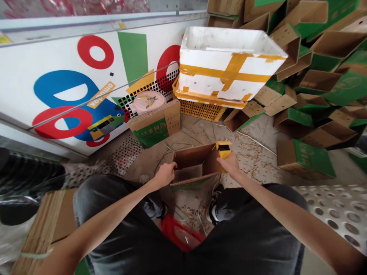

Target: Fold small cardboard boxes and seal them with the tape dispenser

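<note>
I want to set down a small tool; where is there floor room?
Between the open box and the right-hand carton, littered floor shows; a smaller patch lies between that box and the yellow basket. Crowded: upper right, with piled cartons.

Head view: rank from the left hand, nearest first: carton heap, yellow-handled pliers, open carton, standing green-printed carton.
1. Open carton: its left end is in the left hand.
2. Green-printed carton: standing just beyond the hand.
3. Yellow-handled pliers: behind that carton, on a pink round top.
4. Carton heap: off to the upper right.
</note>
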Action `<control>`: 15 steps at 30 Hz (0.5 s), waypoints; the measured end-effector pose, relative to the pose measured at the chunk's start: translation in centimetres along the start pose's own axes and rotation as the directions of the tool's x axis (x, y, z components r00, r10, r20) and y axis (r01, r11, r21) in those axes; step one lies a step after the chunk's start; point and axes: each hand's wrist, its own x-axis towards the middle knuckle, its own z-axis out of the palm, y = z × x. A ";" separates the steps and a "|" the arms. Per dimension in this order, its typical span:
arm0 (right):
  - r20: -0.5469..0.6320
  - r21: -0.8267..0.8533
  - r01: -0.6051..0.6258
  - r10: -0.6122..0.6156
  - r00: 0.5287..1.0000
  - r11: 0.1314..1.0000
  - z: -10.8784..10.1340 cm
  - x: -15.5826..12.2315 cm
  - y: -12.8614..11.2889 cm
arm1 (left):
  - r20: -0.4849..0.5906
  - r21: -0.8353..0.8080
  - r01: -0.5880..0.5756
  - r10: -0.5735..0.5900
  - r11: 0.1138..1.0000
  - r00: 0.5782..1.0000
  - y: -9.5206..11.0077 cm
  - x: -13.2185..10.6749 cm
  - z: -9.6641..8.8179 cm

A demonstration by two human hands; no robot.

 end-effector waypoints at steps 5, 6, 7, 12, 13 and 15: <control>-0.004 -0.151 -0.051 0.051 0.999 0.987 -0.9 -9.0 4.4 | -0.020 0.086 0.073 -0.072 0.994 0.997 -1.7 0.9 0.6; -0.003 -0.159 -0.058 0.058 0.998 0.986 -0.6 -10.7 5.1 | -0.019 0.102 0.081 -0.079 0.992 0.997 -1.7 1.0 0.9; 0.001 -0.168 -0.078 0.079 0.997 0.983 -0.2 -12.1 5.7 | -0.018 0.116 0.088 -0.086 0.989 0.996 -1.7 1.0 1.3; 0.008 -0.157 -0.150 0.154 0.988 0.976 1.7 -15.6 7.2 | -0.014 0.151 0.090 -0.089 0.984 0.996 -1.9 0.7 3.2; 0.014 -0.144 -0.152 0.155 0.988 0.978 1.9 -15.8 7.3 | -0.012 0.161 0.079 -0.078 0.984 0.997 -2.0 0.6 3.5; 0.027 -0.112 -0.148 0.151 0.988 0.983 1.8 -15.9 7.5 | 0.003 0.195 0.045 -0.047 0.980 0.999 -2.2 0.5 3.9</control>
